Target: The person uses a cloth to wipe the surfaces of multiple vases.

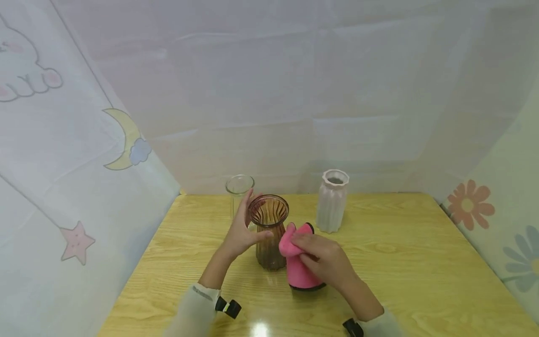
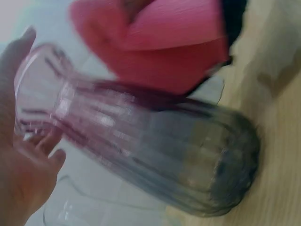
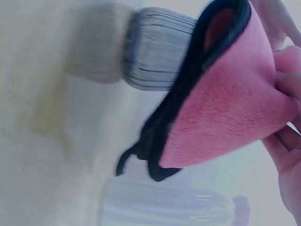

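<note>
A ribbed glass vase [image 1: 271,248], purple-tinted at the top and greyer toward its base, stands nearly upright near the table's middle. My left hand [image 1: 242,231] holds it just below the flared rim, thumb on the near side and fingers round the far side. In the left wrist view the vase [image 2: 141,141] fills the middle, its base close to the tabletop. My right hand [image 1: 326,257] pinches a pink cloth [image 1: 301,271] with black edging, bunched at the top and hanging down. The cloth [image 3: 225,103] is right beside the vase and partly hides it in the right wrist view.
Behind my left hand stands a clear glass vase [image 1: 240,185], partly hidden. A white ribbed vase [image 1: 331,208] stands at the back, right of centre. The wood-grain table [image 1: 400,262] is bordered by printed fabric walls [image 1: 269,93] at the back and sides.
</note>
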Demonstrator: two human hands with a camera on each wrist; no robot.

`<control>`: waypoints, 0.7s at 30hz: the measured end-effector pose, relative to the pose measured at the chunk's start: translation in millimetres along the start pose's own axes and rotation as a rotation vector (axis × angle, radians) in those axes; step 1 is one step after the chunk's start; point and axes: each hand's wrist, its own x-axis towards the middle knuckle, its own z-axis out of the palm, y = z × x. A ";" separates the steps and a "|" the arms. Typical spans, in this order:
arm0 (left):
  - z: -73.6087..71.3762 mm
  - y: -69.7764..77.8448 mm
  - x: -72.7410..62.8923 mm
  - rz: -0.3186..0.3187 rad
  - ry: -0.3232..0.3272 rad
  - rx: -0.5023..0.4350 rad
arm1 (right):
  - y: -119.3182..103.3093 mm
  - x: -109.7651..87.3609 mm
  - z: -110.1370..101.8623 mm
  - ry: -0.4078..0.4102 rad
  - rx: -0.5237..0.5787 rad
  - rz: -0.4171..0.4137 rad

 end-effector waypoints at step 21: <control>34.1 18.3 -8.8 -0.206 0.302 0.183 | 7.8 23.0 20.9 0.051 0.020 -0.124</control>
